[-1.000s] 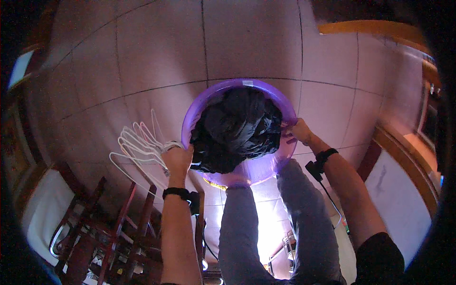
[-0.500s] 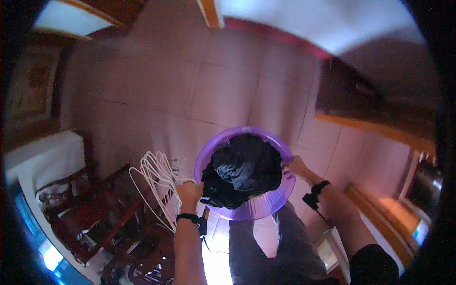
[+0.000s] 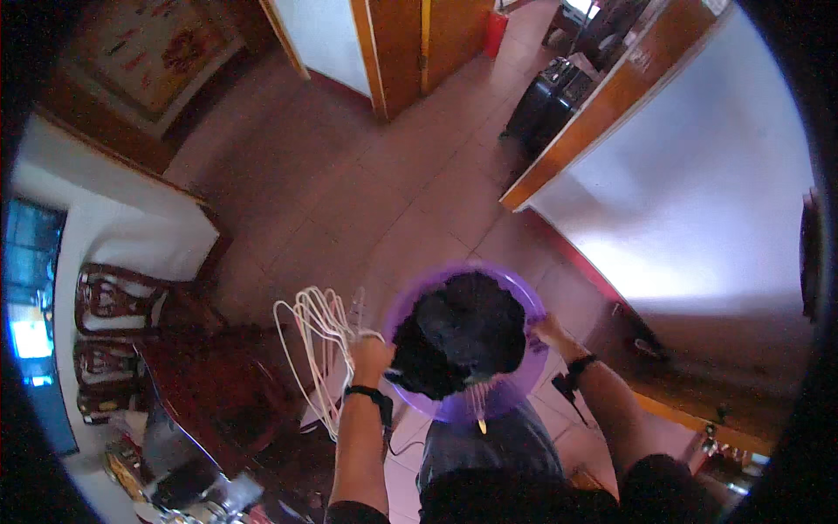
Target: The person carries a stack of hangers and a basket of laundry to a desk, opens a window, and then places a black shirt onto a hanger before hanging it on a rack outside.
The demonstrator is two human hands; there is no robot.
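Reddish tiled floor (image 3: 349,201), wooden door (image 3: 397,44) ahead, white wall (image 3: 698,175) on the right, dark carved wooden chairs (image 3: 109,301) on the left, framed picture (image 3: 148,52) above

The basin (image 3: 515,384) was purple and half transparent. The clothes (image 3: 458,332) inside it were black, with a faint grey shine on the folds. The hangers (image 3: 319,336) beside it were white, thin wire. Each wrist carried a black band (image 3: 367,393). The floor (image 3: 349,192) was made of reddish-pink tiles with thin dark lines between them. The chairs (image 3: 113,301) were dark red-brown wood with carved backs. The door (image 3: 419,44) was orange-brown wood. The wall (image 3: 698,175) was white, with a dark red strip along its bottom edge.
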